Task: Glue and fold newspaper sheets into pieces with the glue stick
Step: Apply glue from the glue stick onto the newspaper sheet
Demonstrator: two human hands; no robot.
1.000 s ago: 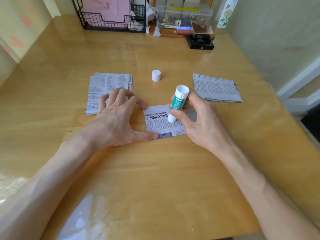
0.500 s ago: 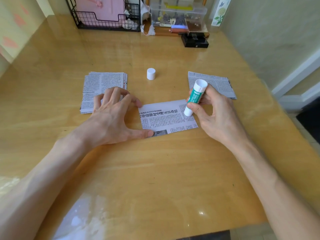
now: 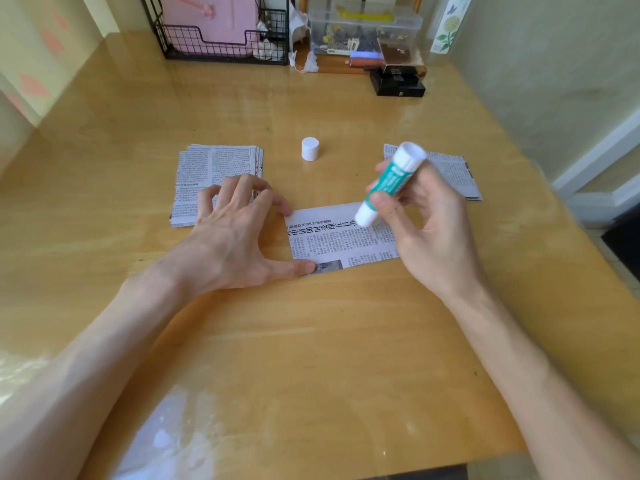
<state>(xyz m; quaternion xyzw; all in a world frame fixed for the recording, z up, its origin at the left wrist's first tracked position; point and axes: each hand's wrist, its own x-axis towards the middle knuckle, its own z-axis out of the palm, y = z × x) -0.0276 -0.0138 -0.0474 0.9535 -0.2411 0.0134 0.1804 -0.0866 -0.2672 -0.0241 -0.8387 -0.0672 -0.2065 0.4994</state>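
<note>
Logged at centre of counter (image 3: pixel 311 341): one newspaper sheet (image 3: pixel 332 244), lying flat, long side across, print up. Pinned at its left end by left hand (image 3: pixel 235 233): thumb tip pressing the near-left corner, index fingertip touching the far-left corner, other fingers spread and resting over the near edge of a stack of folded pieces (image 3: pixel 214 168) just left of the sheet. Left grip wide, holding nothing, only pressing. Right hand (image 3: pixel 429 223) over the sheet's right end, grip closed round glue stick (image 3: pixel 391 183), thumb and fingers wrapped about the green barrel. Stick tilted, narrow white end down and toward the left, at the sheet's far edge right of its middle; broad white end up and away. Contact between tip and paper: cannot tell. White cap (image 3: pixel 310 148) standing upright alone on counter beyond the sheet, between the stack and a second pile of newspaper (image 3: pixel 453 174) at far right, the latter partly hidden behind right hand and stick. Along the far edge of counter, well apart from the work: black wire basket (image 3: pixel 221 46) with a pink item inside, clear plastic box (image 3: pixel 363 29) of small oddments, black box (image 3: pixel 398 84) in front of it. Both forearms bare, reaching in from the near edge.
</note>
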